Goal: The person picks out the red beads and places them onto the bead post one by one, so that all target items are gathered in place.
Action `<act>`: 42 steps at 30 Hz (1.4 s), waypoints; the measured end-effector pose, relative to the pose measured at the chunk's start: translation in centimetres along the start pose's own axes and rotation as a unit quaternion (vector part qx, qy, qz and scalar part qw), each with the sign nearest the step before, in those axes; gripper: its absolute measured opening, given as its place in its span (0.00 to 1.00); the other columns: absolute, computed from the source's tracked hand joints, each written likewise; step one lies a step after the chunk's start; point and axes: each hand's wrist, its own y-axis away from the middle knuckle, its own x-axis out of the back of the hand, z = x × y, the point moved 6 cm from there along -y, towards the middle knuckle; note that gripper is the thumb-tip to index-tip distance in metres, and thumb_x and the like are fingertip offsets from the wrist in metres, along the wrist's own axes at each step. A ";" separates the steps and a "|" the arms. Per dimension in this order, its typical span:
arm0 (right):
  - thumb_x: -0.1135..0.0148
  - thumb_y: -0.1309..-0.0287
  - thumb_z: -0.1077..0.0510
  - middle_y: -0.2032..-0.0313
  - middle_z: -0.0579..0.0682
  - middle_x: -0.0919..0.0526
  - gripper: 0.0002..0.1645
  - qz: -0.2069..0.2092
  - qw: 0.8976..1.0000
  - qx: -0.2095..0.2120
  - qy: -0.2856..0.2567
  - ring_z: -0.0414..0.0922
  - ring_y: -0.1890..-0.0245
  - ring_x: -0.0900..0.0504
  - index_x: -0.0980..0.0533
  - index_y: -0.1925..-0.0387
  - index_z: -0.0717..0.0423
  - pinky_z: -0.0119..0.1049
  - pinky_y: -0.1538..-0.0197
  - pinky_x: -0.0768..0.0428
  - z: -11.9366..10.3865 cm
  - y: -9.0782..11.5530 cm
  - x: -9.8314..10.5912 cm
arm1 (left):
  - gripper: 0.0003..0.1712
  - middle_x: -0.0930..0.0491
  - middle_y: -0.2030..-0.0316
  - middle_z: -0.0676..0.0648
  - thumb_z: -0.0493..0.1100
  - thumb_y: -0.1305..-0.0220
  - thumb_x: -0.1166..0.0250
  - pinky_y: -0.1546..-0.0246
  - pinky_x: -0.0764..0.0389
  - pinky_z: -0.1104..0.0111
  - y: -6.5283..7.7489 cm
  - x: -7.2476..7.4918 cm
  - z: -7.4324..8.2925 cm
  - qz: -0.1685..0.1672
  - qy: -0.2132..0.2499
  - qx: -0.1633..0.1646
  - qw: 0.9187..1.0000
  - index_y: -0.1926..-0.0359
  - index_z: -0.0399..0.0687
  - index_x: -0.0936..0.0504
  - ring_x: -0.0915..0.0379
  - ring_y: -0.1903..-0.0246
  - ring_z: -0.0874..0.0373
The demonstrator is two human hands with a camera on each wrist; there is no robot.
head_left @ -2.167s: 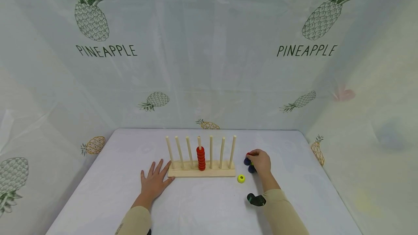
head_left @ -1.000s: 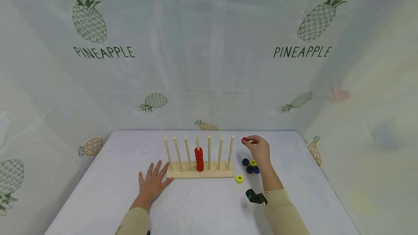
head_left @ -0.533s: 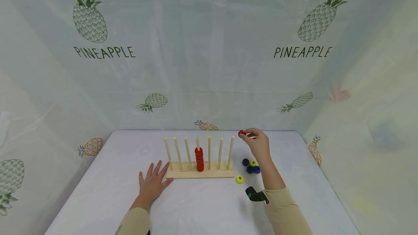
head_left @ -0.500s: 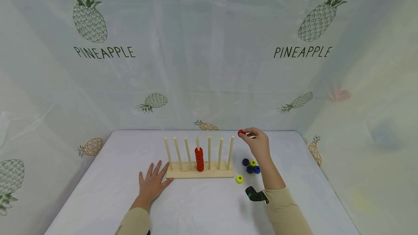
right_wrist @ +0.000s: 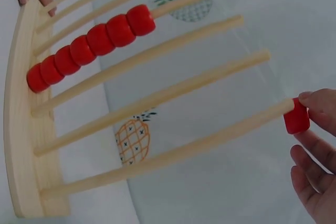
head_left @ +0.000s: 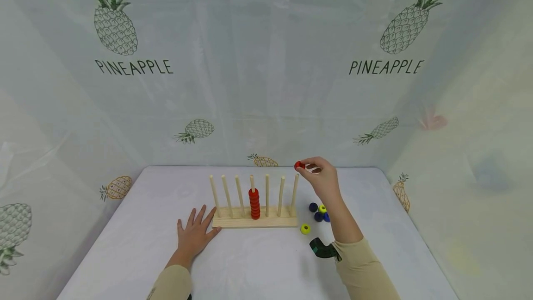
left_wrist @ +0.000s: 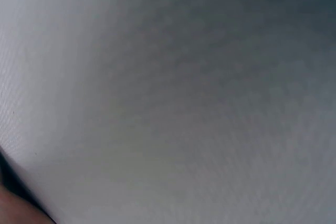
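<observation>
My right hand pinches a red bead between thumb and fingertips. In the right wrist view the bead is right at the tip of the end peg, the rightmost one of a wooden peg rack. Several red beads are stacked on the rack's middle peg, whose top sticks out bare; the other pegs carry nothing. My left hand lies flat with spread fingers, its fingertips and thumb against the rack's left end. The left wrist view shows mostly blurred pale cloth.
Right of the rack, dark blue beads and a yellow bead lie in a cluster, partly behind my right forearm. Another yellow bead lies nearer. A black device juts from my right sleeve. Pineapple-printed sheeting rises behind the table.
My right hand has picked up the red bead from the cluster, lifted it and carried it leftward to the top of the end peg. The left hand has stayed put.
</observation>
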 end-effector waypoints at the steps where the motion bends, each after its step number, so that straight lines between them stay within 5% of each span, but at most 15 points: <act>1: 0.28 0.44 0.55 0.58 0.51 0.18 0.13 -0.001 1.000 0.009 -0.002 0.51 0.56 0.22 0.17 0.58 0.55 0.44 0.54 0.23 -0.4 0.0 -0.1 | 0.43 0.46 0.27 0.40 0.73 0.37 0.49 0.40 0.63 0.28 0.0 0.0 0.0 0.004 0.005 -0.002 1.000 0.27 0.59 0.38 0.57 0.29 0.35; 7: 0.28 0.45 0.59 0.60 0.50 0.18 0.10 -0.016 0.998 0.053 -0.016 0.55 0.58 0.22 0.17 0.61 0.55 0.48 0.52 0.23 -2.2 0.3 -0.8 | 0.43 0.44 0.28 0.40 0.73 0.37 0.49 0.41 0.63 0.28 0.2 0.4 0.3 0.018 0.015 -0.007 1.000 0.27 0.61 0.39 0.55 0.29 0.35; 15: 0.27 0.45 0.59 0.60 0.46 0.17 0.09 -0.039 0.995 0.092 -0.015 0.46 0.58 0.23 0.16 0.61 0.52 0.48 0.54 0.22 -4.3 1.0 -2.2 | 0.41 0.45 0.27 0.40 0.69 0.35 0.45 0.40 0.62 0.28 0.4 1.2 0.9 -0.012 0.009 0.009 1.000 0.27 0.58 0.38 0.56 0.29 0.35; 29: 0.26 0.48 0.61 0.61 0.43 0.16 0.10 -0.065 0.990 0.125 -0.016 0.47 0.58 0.21 0.16 0.61 0.53 0.45 0.54 0.22 -6.2 1.6 -4.5 | 0.43 0.45 0.27 0.41 0.73 0.37 0.47 0.41 0.63 0.28 -0.2 -0.7 -0.4 0.023 0.015 -0.005 1.000 0.28 0.59 0.36 0.56 0.29 0.35; 42: 0.26 0.47 0.59 0.59 0.37 0.17 0.10 -0.106 0.986 0.130 -0.014 0.40 0.55 0.22 0.15 0.61 0.48 0.42 0.53 0.23 -7.7 1.9 -6.7 | 0.43 0.45 0.27 0.40 0.74 0.37 0.49 0.41 0.63 0.28 0.1 -0.3 -0.2 0.018 0.017 -0.003 1.000 0.27 0.59 0.37 0.57 0.29 0.35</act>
